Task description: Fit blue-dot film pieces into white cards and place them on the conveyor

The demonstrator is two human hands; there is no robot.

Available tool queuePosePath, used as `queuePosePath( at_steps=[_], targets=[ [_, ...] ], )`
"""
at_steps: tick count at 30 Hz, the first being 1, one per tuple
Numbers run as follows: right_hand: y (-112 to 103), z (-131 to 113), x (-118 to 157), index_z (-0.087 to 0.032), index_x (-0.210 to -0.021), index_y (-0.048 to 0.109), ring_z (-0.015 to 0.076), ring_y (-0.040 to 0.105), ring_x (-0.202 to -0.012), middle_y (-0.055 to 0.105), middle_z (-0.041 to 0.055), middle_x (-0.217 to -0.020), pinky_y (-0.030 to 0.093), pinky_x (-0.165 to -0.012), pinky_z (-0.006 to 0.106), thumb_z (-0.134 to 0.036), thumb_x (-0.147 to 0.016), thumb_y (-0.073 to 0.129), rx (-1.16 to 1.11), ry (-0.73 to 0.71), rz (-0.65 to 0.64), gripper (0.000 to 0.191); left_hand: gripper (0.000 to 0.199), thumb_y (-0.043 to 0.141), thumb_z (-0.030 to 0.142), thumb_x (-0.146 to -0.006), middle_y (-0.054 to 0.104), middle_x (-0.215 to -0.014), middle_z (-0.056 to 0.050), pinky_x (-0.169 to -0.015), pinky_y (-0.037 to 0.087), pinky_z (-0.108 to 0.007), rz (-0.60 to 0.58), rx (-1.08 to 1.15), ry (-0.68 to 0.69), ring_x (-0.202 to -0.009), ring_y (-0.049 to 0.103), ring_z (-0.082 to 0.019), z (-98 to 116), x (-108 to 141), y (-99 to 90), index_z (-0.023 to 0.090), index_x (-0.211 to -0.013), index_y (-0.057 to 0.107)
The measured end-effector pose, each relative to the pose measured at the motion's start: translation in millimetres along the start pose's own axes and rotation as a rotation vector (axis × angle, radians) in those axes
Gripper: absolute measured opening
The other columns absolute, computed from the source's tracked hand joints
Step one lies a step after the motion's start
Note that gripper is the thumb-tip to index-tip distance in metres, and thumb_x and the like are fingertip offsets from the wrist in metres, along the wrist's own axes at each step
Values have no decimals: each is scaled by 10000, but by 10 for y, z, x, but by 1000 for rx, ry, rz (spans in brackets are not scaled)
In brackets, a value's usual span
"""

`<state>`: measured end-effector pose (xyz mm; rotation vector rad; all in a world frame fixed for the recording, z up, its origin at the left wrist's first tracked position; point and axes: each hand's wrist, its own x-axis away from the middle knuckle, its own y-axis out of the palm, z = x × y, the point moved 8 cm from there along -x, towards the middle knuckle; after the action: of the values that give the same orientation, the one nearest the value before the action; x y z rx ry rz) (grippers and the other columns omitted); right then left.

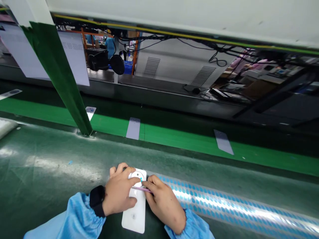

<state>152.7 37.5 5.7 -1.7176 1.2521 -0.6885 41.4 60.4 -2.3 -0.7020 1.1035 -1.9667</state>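
Observation:
A white flat plastic cover [136, 215] lies on the dark green bench, with a round ring near its far end. My left hand [119, 192] presses down on the cover, thumb by the ring. My right hand [163, 202] pinches thin pink tweezers [141, 189] whose tip sits at the ring beside a small blue dot sticker. Both sleeves are light blue, and a black band wraps my left wrist.
A shiny strip of several blue round stickers [224, 204] runs to the right along the bench. Beyond it the bright green conveyor belt [174, 137] carries grey plates [133, 128] [223, 141]. A green post [62, 76] stands at left.

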Motion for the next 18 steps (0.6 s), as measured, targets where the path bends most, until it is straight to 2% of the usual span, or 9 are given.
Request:
queuePosePath(
  at_steps=[3,7,12,15,18],
  targets=[
    [121,5,-6,-217,-1053,660,197,655,-776,637,62,-909,533,-697,296,-103,-827,478,150,50,-85,311,428,726,324,-661,547,-1258,11,-875,299,-464,-4,4,-11,-1180,363,-306,-25,-7,0,318,-1066,588],
    [151,-49,-10,-198,-1117,639,204,671,-783,657,81,-990,535,-671,287,-78,-822,469,276,72,-126,361,415,763,335,-647,559,-1253,1,-877,302,-458,-4,16,-23,-1182,367,-303,-31,-9,4,269,-1017,586],
    [150,-102,-38,-207,-1021,670,179,672,-745,677,54,-925,525,-655,251,-57,-814,451,296,44,-98,337,481,807,367,-599,576,-1220,-2,-870,298,-444,21,48,-26,-1174,374,-297,-69,-35,9,254,-1008,581],
    [218,28,29,-209,-1066,656,182,680,-735,688,65,-946,530,-639,246,-107,-832,459,298,14,-32,323,525,816,431,-581,579,-1204,-4,-872,294,-441,34,76,-43,-1158,381,-296,-93,-50,19,259,-1022,588],
    [408,291,141,-259,-1061,677,196,688,-724,700,67,-1016,527,-583,239,-159,-804,512,243,-95,54,322,510,796,479,-591,585,-1180,4,-863,294,-421,74,101,4,-1135,385,-289,-61,-77,73,272,-1014,599]
  ],
)
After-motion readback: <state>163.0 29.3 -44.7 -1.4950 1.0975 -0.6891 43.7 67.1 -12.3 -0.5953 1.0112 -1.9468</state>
